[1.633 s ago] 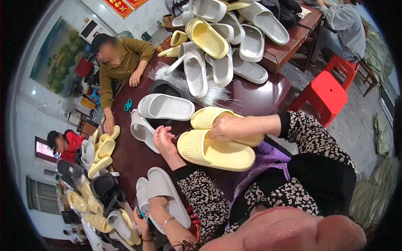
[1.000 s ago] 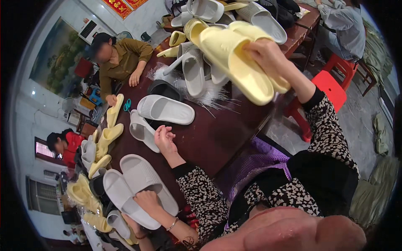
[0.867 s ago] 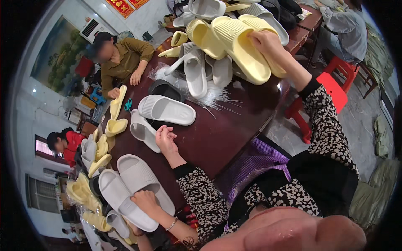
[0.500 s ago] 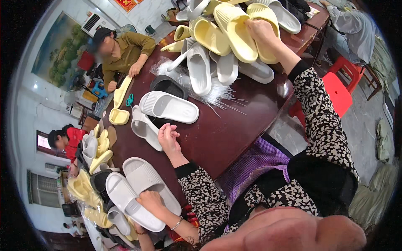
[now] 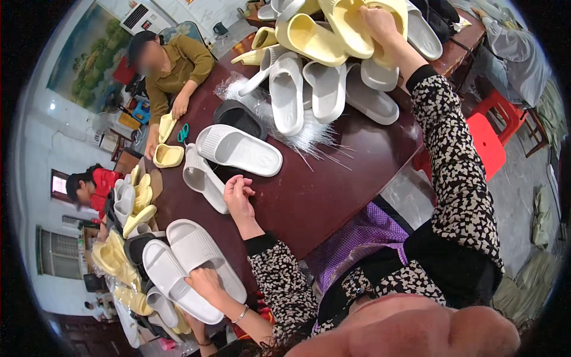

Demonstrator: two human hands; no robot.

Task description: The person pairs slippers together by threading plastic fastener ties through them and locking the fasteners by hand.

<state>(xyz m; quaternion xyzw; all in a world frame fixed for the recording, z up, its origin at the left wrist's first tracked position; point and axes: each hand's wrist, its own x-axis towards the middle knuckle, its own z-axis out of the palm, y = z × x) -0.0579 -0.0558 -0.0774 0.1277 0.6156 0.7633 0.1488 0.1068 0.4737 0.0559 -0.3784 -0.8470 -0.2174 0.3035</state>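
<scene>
My right hand (image 5: 378,22) reaches far across the dark red table (image 5: 333,190) and grips a pair of pale yellow slippers (image 5: 357,21) lying on top of a heap of slippers (image 5: 324,77). My left hand (image 5: 238,197) rests on the table with its fingers curled and holds nothing. It lies just right of a light grey slipper (image 5: 203,177) and below a white slipper (image 5: 239,150).
A black slipper (image 5: 240,119) and a bundle of clear plastic strands (image 5: 309,134) lie by the heap. A co-worker's hand (image 5: 206,282) presses a white slipper pair (image 5: 187,268) at lower left. A person in olive (image 5: 172,71) handles a yellow slipper (image 5: 166,156). A red stool (image 5: 493,140) stands right.
My right hand lifted the yellow pair off the table in front of me and carried it up onto the heap. The co-worker brought a white pair into view at lower left.
</scene>
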